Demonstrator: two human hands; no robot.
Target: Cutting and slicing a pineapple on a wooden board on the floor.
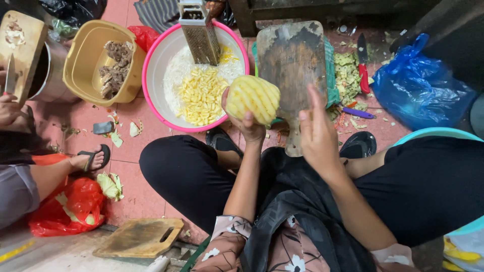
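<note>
Yellow peeled pineapple (252,98) gripped from below in left hand (248,123), fingers curled around it, held just right of the pink-rimmed basin (151,75). Right hand (317,132) further right of basin, over the worn wooden cutting board (291,63), fingers loose, holding nothing visible. Metal grater (200,31) leans inside basin among yellow pineapple bits (200,96)

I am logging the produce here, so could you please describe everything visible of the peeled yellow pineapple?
The peeled yellow pineapple is a pale yellow, rounded oval of moist-looking flesh, its skin gone, with diagonal spiral grooves cut across its surface. The left hand holds it up from below, fingers around its lower side. It is held between the pink-rimmed white bowl and the worn wooden cutting board. The right hand is close beside it, apart from it.
</note>
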